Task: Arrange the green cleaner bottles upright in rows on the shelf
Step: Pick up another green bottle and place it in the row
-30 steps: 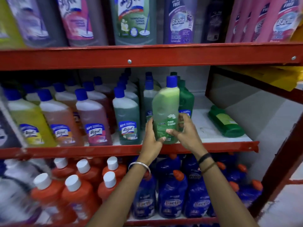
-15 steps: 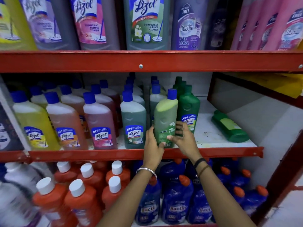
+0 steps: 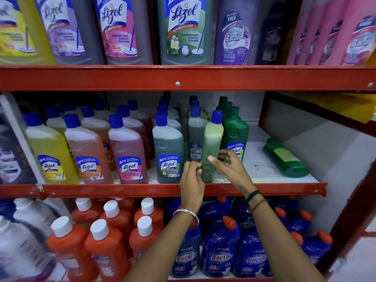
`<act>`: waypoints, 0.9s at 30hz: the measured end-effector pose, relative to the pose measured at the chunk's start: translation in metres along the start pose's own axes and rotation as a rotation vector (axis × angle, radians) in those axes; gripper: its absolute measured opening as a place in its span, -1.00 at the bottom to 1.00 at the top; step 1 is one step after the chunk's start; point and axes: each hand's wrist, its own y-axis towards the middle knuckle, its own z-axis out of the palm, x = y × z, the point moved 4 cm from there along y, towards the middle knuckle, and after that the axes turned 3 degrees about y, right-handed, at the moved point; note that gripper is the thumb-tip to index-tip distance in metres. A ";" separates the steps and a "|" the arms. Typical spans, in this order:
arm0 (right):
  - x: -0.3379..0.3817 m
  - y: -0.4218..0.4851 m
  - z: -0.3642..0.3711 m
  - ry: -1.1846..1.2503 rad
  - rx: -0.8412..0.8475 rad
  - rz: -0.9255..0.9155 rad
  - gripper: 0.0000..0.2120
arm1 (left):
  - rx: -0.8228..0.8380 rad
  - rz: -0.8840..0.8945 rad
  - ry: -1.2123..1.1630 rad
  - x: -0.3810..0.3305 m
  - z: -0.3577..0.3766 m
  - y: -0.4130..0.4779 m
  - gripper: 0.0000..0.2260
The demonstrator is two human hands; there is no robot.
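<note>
Shelf frame: red metal rails (image 3: 122, 78) across three visible tiers; a red upright leans at the right edge.
Middle shelf surface: white board (image 3: 258, 171), scuffed, with dark specks near its front edge; right part bare except for one bottle.
Held bottle: light green bottle (image 3: 211, 147) with blue cap, upright, narrow side facing the camera, standing at the front of the middle shelf.
Left hand: left hand (image 3: 192, 176) with fingers curled against the bottle's lower left side; silver bangle on the wrist.
Right hand: right hand (image 3: 230, 166) pinching the bottle's lower right side, thumb across the front; dark bands on the wrist.
Neighbours: grey-green Lizol bottle (image 3: 167, 153) just left; dark green bottle (image 3: 236, 135) just behind on the right, heading a row running back.
Lying bottle: dark green bottle on its side (image 3: 286, 157), well apart to the right, cap towards the back.
Other middle stock: yellow, orange and pink Lizol bottles in rows at the left.
Top tier: large Lizol and Bactin bottles, labels forward.
Bottom tier: orange bottles with white caps (image 3: 105, 241); blue Bactin bottles (image 3: 219, 251) with orange caps.
Room: pale wall at right; dim lighting.
</note>
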 end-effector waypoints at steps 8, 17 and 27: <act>0.000 0.009 -0.007 0.048 -0.075 -0.032 -0.63 | 0.269 0.102 -0.134 -0.004 0.000 0.001 -0.52; -0.001 0.007 0.000 0.244 0.124 0.032 -0.68 | 0.301 -0.115 -0.074 0.009 0.006 0.010 -0.30; -0.003 0.014 0.001 0.204 0.145 0.041 -0.70 | 0.066 -0.078 -0.019 0.022 -0.001 0.002 -0.44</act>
